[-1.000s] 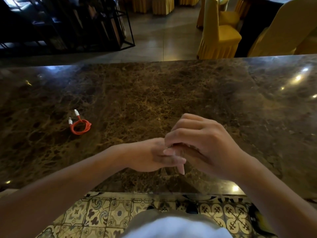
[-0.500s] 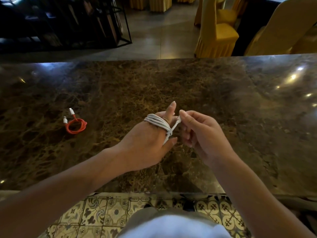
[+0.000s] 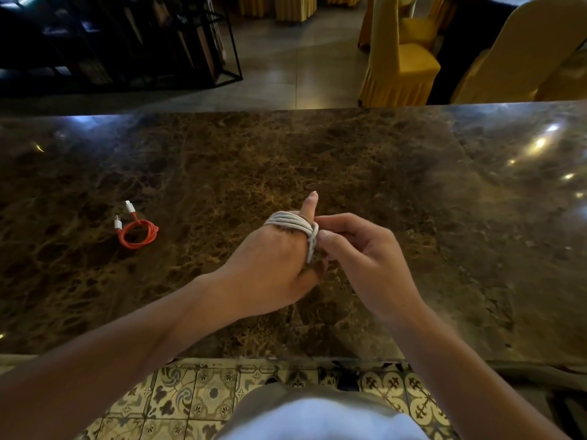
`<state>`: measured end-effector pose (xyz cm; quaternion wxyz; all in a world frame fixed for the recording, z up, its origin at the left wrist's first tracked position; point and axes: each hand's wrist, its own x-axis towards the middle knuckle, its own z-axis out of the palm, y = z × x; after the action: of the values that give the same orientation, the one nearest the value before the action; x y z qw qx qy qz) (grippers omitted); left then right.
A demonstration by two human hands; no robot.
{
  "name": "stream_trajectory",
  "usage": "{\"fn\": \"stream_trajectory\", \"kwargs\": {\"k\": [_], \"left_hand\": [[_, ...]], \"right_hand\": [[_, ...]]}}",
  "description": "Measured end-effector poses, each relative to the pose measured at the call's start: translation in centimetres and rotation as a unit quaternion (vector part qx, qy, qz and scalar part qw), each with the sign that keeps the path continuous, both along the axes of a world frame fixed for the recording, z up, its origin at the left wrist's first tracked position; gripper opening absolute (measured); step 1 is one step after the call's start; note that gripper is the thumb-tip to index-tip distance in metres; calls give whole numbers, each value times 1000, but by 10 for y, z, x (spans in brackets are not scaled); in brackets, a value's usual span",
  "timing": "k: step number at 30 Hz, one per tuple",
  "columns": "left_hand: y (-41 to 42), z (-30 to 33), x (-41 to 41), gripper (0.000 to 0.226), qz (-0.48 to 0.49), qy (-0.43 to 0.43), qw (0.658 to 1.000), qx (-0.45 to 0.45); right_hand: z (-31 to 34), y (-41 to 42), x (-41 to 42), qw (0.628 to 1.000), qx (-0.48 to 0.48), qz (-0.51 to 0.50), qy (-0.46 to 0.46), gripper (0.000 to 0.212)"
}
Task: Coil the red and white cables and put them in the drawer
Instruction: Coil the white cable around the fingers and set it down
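The white cable (image 3: 290, 224) is wound in several loops around the fingers of my left hand (image 3: 270, 268), which hovers over the middle of the brown marble counter (image 3: 317, 160) with one finger pointing up. My right hand (image 3: 359, 258) pinches the cable's loose end at the right side of the loops, where it crosses them. The red cable (image 3: 138, 232) lies coiled on the counter to the left, its two white plugs sticking out toward the back. No drawer is in view.
Beyond the counter's far edge stand yellow-covered chairs (image 3: 400, 58) at the right and a black metal rack (image 3: 127, 42) at the left. Patterned floor tiles (image 3: 203, 395) show below the near edge.
A second ago my hands were clasped near the counter's front edge with the cable hidden. They have moved forward; the loops now show on my left hand, and my right fingers have closed in on the loose end.
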<state>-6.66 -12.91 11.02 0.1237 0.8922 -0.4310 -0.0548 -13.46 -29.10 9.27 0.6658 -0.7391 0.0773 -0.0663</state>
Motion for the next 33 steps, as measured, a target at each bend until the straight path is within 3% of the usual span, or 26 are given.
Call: {"fn": "stream_trajectory", "kwargs": {"k": [3,5,9,13,18,20,24,27,31,33], "left_hand": [[1,4,0,103,35,186,979,-72],[4,5,3,98,41,320,936,-140],[4,4,2,91,47,455,857,-237],[1,9,5,83,77,539,770,-333],[0,6,5,103,120,569,703,-408],[-2,7,5,105,115,574,700,-408],[-8,3,5,94,119,556,730,-380],[-10,0,2,104,162,541,731,-384],[-15,-2,2,81,186,525,736,-384],[-17,0,3,84,192,514,744,-381]], "right_hand": [[4,-2,-1,997,-61,-4,-39,26],[8,-5,0,994,-87,3,-59,29],[16,-10,4,982,-163,13,-96,28],[20,-6,6,956,-263,7,-131,33],[26,6,7,930,-343,-29,-129,42],[27,11,9,920,-370,-44,-120,44],[22,18,13,900,-419,-67,-102,31],[19,23,14,894,-431,-86,-87,29],[20,27,19,897,-418,-104,-96,26],[20,27,21,897,-420,-105,-95,26]]}}
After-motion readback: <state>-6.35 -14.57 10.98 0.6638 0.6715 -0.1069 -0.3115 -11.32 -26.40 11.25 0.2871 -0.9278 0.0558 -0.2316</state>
